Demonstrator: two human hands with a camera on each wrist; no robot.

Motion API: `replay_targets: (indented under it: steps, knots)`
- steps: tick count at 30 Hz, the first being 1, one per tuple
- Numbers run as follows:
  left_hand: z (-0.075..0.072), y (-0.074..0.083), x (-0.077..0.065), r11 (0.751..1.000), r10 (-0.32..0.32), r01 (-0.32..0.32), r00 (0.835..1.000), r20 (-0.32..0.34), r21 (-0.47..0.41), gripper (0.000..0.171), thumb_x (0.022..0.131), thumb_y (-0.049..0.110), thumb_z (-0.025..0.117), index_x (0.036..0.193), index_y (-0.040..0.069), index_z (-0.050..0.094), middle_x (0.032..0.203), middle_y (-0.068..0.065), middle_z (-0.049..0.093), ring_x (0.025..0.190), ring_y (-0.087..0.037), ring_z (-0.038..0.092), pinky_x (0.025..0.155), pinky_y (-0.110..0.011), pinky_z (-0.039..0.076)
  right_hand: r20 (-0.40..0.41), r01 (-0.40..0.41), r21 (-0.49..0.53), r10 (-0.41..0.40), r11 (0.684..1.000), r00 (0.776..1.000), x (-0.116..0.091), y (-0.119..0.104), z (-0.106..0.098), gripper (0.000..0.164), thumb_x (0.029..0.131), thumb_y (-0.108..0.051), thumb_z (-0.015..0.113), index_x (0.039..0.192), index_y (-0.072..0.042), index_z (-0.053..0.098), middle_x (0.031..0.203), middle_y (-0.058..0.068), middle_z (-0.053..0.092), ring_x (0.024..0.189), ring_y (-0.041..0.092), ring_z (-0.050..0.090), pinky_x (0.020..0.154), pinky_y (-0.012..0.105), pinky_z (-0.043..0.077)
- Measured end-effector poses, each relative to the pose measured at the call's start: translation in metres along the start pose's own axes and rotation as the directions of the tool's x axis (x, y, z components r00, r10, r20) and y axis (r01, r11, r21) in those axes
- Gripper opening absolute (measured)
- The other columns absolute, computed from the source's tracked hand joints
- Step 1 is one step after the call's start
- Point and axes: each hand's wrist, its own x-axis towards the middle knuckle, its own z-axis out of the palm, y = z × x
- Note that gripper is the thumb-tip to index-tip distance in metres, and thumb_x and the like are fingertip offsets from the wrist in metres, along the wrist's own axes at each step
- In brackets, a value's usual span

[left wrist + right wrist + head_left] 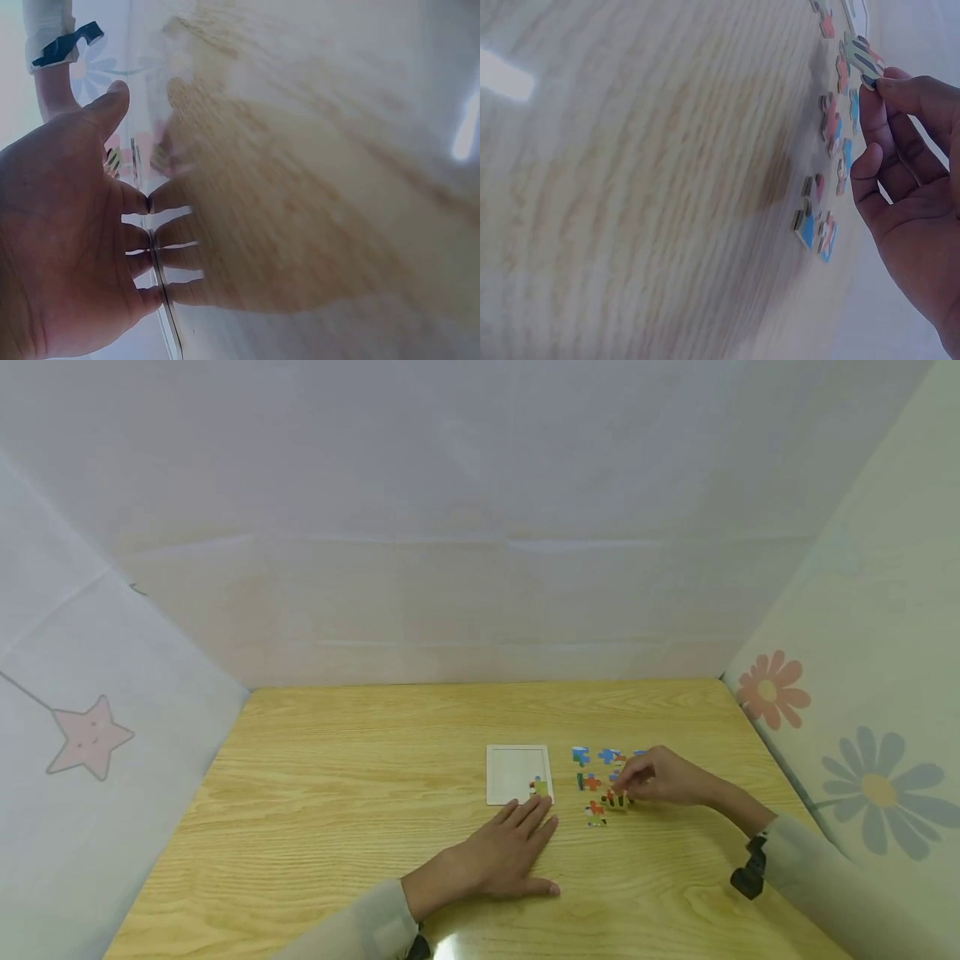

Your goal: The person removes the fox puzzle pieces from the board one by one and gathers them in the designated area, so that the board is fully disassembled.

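A white square puzzle tray (pixel 513 770) lies on the table, with a green jigsaw piece (pixel 539 787) in its near right corner. My left hand (pixel 504 858) is spread out, its fingertips at the tray's near edge; in the left wrist view the left hand (pixel 71 240) shows its palm and straight fingers. Between thumb and forefinger, my right hand (pixel 663 777) pinches a green-and-red striped jigsaw piece (pixel 865 57) just above the loose pieces. The right wrist view has the right hand (pixel 922 195) with its other fingers loosely bent.
Right of the tray lie several loose jigsaw pieces, among them a blue piece (pixel 581 755), an orange piece (pixel 592 782) and a red-and-green piece (pixel 596 815). The right hand hides part of this group. Pale cloth walls (pixel 465 610) enclose the wooden table (pixel 337 760).
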Motion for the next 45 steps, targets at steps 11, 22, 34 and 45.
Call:
replay_targets:
  steps: [11, 22, 34, 45]
  knots:
    - [0.000, -0.001, 0.000, 1.000, -0.003, 0.003, 1.000, 0.010, -0.007, 0.095, 0.102, 0.078, 0.035, 0.169, 0.010, 0.028, 0.177, -0.015, 0.014, 0.164, -0.030, 0.015, 0.130, -0.048, 0.026, 0.013, 0.024, -0.010, -0.023, 1.000, 1.000, -0.013, 0.008, 0.006, 0.019, 0.098, 0.005, 0.070, 0.111, -0.005, 0.080, 0.106, 0.008, 0.078, 0.088, 0.021, 0.075, 0.074, 0.036, 0.065]
    - [0.002, -0.001, 0.001, 1.000, -0.008, 0.008, 1.000, -0.003, 0.008, 0.095, 0.102, 0.079, 0.034, 0.169, 0.011, 0.029, 0.177, -0.015, 0.014, 0.164, -0.030, 0.015, 0.130, -0.048, 0.026, 0.006, 0.047, -0.090, -0.047, 0.995, 0.999, -0.015, 0.010, 0.008, 0.023, 0.096, 0.010, 0.070, 0.108, -0.007, 0.081, 0.102, 0.006, 0.078, 0.084, 0.017, 0.074, 0.070, 0.032, 0.064]
    - [0.001, -0.002, 0.000, 1.000, 0.007, -0.008, 1.000, -0.004, -0.025, 0.093, 0.103, 0.076, 0.037, 0.168, 0.009, 0.030, 0.177, -0.017, 0.014, 0.164, -0.032, 0.015, 0.130, -0.049, 0.025, -0.010, 0.092, -0.114, -0.094, 0.989, 0.996, -0.015, 0.013, 0.009, 0.024, 0.096, 0.009, 0.071, 0.106, -0.010, 0.081, 0.100, 0.006, 0.078, 0.080, 0.020, 0.073, 0.066, 0.030, 0.061]
    - [-0.001, -0.003, 0.000, 1.000, 0.011, -0.012, 1.000, -0.009, -0.021, 0.092, 0.104, 0.075, 0.037, 0.167, 0.009, 0.031, 0.177, -0.017, 0.016, 0.163, -0.031, 0.017, 0.130, -0.048, 0.027, -0.044, 0.142, -0.191, -0.153, 0.971, 0.987, 0.000, 0.004, 0.007, 0.016, 0.096, 0.003, 0.074, 0.107, -0.007, 0.081, 0.100, 0.008, 0.078, 0.080, 0.016, 0.071, 0.064, 0.028, 0.060]
